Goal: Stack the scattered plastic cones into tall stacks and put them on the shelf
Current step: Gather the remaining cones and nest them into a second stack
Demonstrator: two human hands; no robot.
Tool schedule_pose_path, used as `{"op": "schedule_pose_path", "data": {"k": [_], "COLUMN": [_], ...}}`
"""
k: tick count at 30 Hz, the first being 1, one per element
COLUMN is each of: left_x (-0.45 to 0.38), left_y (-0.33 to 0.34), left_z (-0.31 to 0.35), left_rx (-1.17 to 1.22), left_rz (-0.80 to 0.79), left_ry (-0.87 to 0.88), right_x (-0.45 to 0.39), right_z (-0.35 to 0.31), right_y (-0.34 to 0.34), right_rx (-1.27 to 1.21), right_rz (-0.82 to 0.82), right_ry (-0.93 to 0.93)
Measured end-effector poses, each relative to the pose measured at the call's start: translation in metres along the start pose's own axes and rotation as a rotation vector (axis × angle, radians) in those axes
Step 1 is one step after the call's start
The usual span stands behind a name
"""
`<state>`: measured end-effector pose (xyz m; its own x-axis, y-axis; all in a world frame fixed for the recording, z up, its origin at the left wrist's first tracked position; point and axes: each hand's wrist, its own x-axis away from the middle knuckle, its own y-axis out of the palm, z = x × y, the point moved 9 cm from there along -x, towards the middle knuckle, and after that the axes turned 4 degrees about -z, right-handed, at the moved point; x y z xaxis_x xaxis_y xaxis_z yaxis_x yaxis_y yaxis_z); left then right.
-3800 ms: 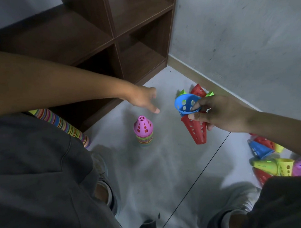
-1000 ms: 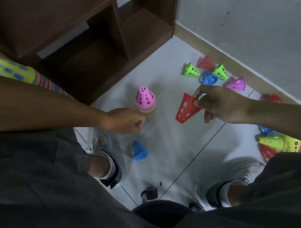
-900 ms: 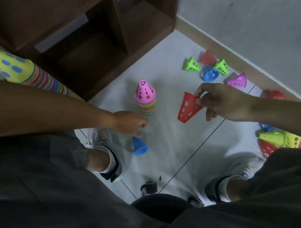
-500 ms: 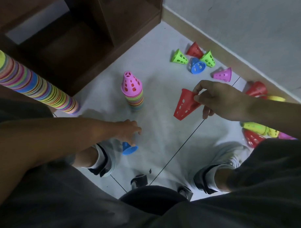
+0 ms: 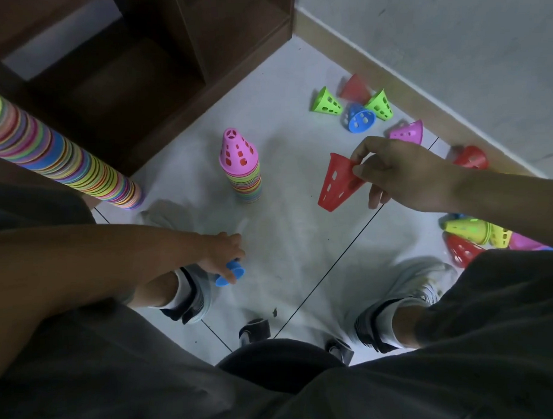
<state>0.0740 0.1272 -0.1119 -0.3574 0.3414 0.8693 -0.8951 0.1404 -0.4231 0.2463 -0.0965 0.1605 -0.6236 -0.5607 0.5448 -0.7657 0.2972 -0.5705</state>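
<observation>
A short stack of cones topped by a pink one [image 5: 240, 164] stands on the floor in front of the dark wooden shelf [image 5: 142, 63]. My right hand [image 5: 398, 173] pinches the rim of a red cone [image 5: 335, 186], held in the air to the right of that stack. My left hand [image 5: 223, 254] is down on the floor near my left shoe, its fingers closing round a blue cone [image 5: 230, 272] lying there. A very tall multicoloured stack [image 5: 60, 161] leans in from the left edge.
Loose green, red, blue and pink cones [image 5: 360, 110] lie by the skirting board. More red, yellow and pink cones [image 5: 475, 235] lie at the right, by my knee. My shoes and a chair's castors [image 5: 255, 331] sit at the bottom.
My left hand dropped from beside the pink-topped stack to the blue cone on the floor and took hold of it. My right hand kept the red cone aloft; my view tilted down.
</observation>
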Motion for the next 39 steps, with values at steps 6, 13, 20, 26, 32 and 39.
{"op": "schedule_pose_path", "data": {"k": [6,13,20,26,32,39], "left_x": [-0.003,0.008,0.030,0.109,0.212,0.266], "left_y": [-0.010,-0.046,-0.109,-0.171,-0.225,-0.265], "left_z": [-0.009,-0.008,0.023,0.075,0.060,0.014], "left_rx": [0.030,0.199,0.349,0.656,0.812,0.658], "left_rz": [0.033,0.205,0.384,0.454,0.688,0.950], "left_ry": [-0.052,-0.012,0.032,0.216,0.193,0.102], "right_x": [0.000,-0.001,-0.006,-0.015,-0.023,-0.025], "right_z": [0.001,-0.001,-0.008,-0.015,-0.020,-0.024], "right_y": [-0.001,-0.002,-0.002,-0.011,-0.014,-0.011], "right_rx": [0.002,0.014,0.030,0.004,0.010,0.006], "right_rz": [0.008,0.006,-0.016,0.005,0.021,0.027], "right_ry": [0.000,-0.010,-0.033,-0.039,-0.054,-0.068]}}
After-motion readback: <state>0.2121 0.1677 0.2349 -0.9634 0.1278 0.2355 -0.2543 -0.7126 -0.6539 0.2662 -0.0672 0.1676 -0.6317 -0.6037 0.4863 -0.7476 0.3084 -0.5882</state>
